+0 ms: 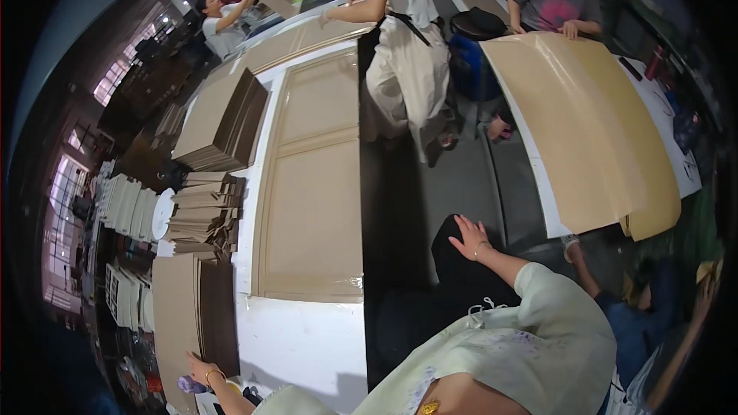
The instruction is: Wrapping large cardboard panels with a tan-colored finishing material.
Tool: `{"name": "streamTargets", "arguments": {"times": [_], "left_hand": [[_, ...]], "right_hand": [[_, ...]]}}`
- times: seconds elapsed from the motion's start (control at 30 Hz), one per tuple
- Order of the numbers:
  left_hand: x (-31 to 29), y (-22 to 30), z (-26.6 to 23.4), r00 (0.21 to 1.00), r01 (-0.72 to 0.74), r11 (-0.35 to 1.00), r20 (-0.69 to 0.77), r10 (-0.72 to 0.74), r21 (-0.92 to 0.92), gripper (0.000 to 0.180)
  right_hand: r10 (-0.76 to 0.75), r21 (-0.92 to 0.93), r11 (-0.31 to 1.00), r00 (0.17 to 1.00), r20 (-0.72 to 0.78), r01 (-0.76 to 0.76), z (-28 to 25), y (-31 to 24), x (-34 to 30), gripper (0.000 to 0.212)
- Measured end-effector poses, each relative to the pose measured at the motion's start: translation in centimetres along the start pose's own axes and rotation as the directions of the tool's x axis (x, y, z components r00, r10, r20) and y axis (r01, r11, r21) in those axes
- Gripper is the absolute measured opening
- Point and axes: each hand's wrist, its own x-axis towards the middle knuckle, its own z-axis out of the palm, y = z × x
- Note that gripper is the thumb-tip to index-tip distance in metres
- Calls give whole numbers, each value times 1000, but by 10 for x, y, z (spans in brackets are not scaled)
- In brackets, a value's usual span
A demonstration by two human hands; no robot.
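We see the left hand (203,370) with its fingers loosely spread against the tall brown board stack (175,300), seemingly as a light support; we make out no firm grip, though its underside is hidden. That stack is at the left edge of the white desk (304,346), just beside the hand, and a small purple item (187,385) is close by. We find the right hand (470,241) with fingers fanned, holding nothing and resting on the dark-clad knee (453,265), probably just for ease. The 1 large framed panel (311,223) lies flat along the desk, while folded strips (204,211) and another board pile (215,123) line its left side, which we judge leaves the middle for the panel and the supplies within reach.
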Motion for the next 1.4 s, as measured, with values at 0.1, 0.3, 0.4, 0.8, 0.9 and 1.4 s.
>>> {"name": "streamTargets", "arguments": {"times": [0.1,0.3,0.4,0.8,0.9,1.4], "left_hand": [[-11,5,-1,998,-57,997,-29,59,57,72],[-55,18,9,940,-303,953,-167,297,-14,73],[-83,30,0,878,-467,872,-195,437,-147,74],[-76,-4,-2,939,-334,938,-112,324,-89,67],[-64,4,17,920,-350,931,-223,321,-104,51],[-235,123,-85,404,-866,464,-808,430,-187,32]], "right_hand": [[-6,24,1000,1000,-8,6,-5,3,-1,68],[-69,30,997,998,4,69,4,5,9,68],[-153,-46,987,987,-45,151,7,2,12,70],[-321,-213,840,142,-936,499,-228,-95,11,76],[-313,-303,911,-7,-950,278,-257,-104,13,60],[-616,840,343,574,540,-421,-11,-302,-9,65]]}}
